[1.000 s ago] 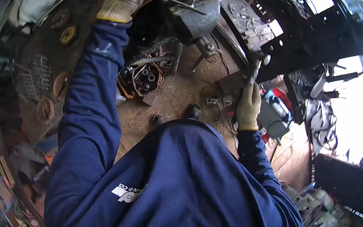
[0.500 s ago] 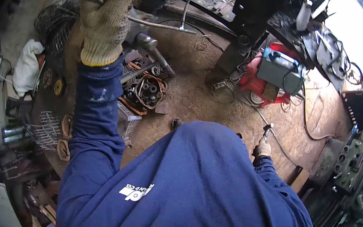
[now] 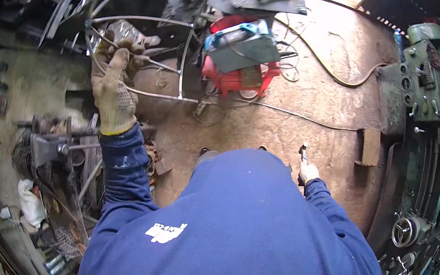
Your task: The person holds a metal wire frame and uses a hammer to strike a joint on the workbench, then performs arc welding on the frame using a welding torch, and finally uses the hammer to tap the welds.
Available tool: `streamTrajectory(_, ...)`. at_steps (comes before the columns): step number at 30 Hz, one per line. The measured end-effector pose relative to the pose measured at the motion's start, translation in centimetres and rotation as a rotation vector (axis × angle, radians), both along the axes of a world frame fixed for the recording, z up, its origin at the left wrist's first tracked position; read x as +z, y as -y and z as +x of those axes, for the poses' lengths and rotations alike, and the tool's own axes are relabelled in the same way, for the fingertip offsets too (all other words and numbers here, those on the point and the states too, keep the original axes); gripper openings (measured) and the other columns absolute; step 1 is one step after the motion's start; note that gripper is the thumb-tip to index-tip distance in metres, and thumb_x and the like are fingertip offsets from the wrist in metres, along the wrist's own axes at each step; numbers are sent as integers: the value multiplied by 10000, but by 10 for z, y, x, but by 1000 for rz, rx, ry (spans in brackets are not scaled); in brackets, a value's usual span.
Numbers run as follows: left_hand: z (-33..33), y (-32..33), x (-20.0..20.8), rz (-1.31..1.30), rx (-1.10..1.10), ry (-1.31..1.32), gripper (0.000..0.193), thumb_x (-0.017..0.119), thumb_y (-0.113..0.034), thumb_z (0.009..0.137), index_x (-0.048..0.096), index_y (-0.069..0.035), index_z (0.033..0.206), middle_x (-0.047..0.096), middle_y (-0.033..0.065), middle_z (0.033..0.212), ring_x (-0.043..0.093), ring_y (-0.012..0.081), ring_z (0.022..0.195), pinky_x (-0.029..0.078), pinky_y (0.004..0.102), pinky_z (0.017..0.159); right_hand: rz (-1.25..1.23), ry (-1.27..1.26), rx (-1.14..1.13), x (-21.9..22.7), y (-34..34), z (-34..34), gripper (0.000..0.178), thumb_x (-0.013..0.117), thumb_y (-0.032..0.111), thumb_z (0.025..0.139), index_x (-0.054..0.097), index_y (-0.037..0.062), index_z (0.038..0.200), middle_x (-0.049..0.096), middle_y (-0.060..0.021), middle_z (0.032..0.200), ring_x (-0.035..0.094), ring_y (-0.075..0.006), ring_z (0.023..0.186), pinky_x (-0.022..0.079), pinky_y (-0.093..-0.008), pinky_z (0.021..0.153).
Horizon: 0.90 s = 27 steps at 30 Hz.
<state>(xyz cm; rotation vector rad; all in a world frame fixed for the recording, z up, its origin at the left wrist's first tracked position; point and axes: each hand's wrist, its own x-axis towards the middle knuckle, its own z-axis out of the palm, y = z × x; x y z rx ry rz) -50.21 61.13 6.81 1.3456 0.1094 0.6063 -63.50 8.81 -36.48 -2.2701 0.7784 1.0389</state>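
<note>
The gloved left hand [image 3: 116, 86], left of the grey box [image 3: 247, 55], has its fingers curled round a rod of the bent metal rod frame [image 3: 180, 71] — the frame is held up in the air, its curved bars spreading left and above the box in the view. Below and to the right of the box, the gloved right hand [image 3: 309, 172] is closed round the handle of a hammer [image 3: 304, 150], its head pointing upward in view. Directly under the box is a red case [image 3: 232, 83]; a hose [image 3: 333, 76] winds off to its right — farther right stands a green lathe [image 3: 437, 91].
</note>
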Motion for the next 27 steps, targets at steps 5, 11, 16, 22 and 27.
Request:
streamTrajectory(5, 55, 63, -12, -25, -42, -13, 397, 625, -101, 982, 515, -27, 1356, 684, 165, 1119, 710, 238, 943, 636, 337, 785, 13, 250, -14, 112, -3, 109, 545, 520, 510, 949, 642, 12, 1133, 668, -303, 1114, 640, -462, 1073, 500, -504, 916)
streamTrajectory(11, 123, 92, -10, -87, -18, -18, 427, 638, -167, 992, 493, -43, 1374, 688, 186, 1118, 712, 266, 927, 642, 330, 777, 133, 801, 351, 213, -33, 276, 431, 583, 373, 957, 593, 88, 1280, 659, -272, 1152, 618, -449, 1090, 493, -477, 930)
streamTrajectory(16, 182, 84, -24, -91, 55, 59, 449, 610, -190, 1009, 455, -28, 1398, 660, 214, 1132, 702, 285, 940, 650, 337, 755, 171, 958, 748, 278, -86, 406, 299, 630, 310, 949, 609, 104, 1164, 692, -192, 930, 668, -406, 860, 505, -458, 841)
streamTrajectory(22, 256, 97, -21, -149, 66, 78, 518, 634, -225, 995, 437, -2, 1419, 651, 222, 1144, 688, 302, 973, 633, 352, 803, 140, 822, 1169, 285, -92, 522, 246, 585, 275, 974, 584, 109, 1155, 676, -211, 935, 671, -404, 911, 521, -501, 773)
streamTrajectory(27, 297, 109, -17, -107, 43, 149, 602, 677, -263, 965, 412, 19, 1426, 626, 294, 1175, 675, 370, 1022, 631, 413, 865, -117, 831, 1460, 293, -110, 588, 349, 614, 314, 959, 570, 151, 1265, 666, -163, 1122, 672, -350, 993, 538, -461, 815)
